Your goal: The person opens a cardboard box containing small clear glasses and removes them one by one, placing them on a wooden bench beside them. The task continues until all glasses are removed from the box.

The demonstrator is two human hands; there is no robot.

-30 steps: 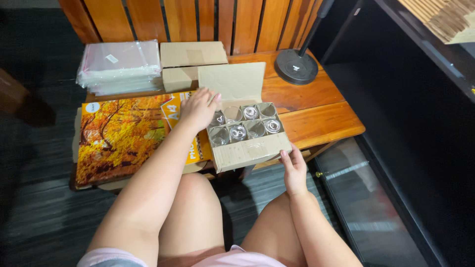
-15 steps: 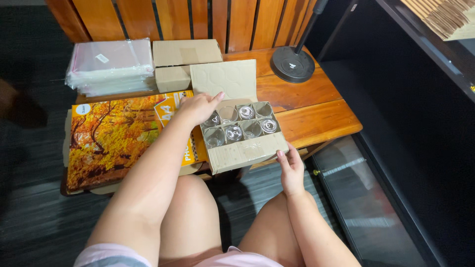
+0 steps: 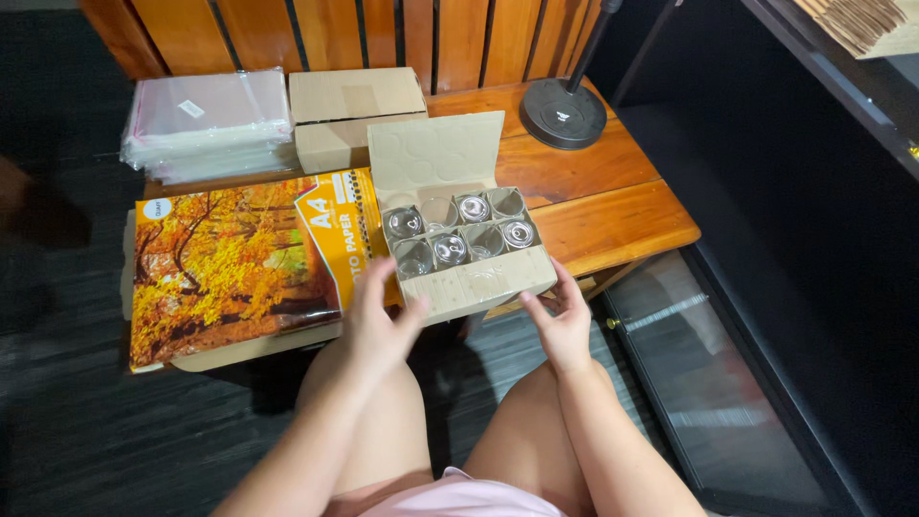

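Open left hand – right hand – touching jar box

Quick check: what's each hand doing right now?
Left hand: open, touching the open brown cardboard box of glass jars.
Right hand: open, against the box's front corner.

Both hands, left and right, open, flanking front of opened carton of glass jars.

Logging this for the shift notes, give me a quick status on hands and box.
Left hand and right hand open at the cardboard box front. Box open, small glass jars inside. Photo paper pack beside it.
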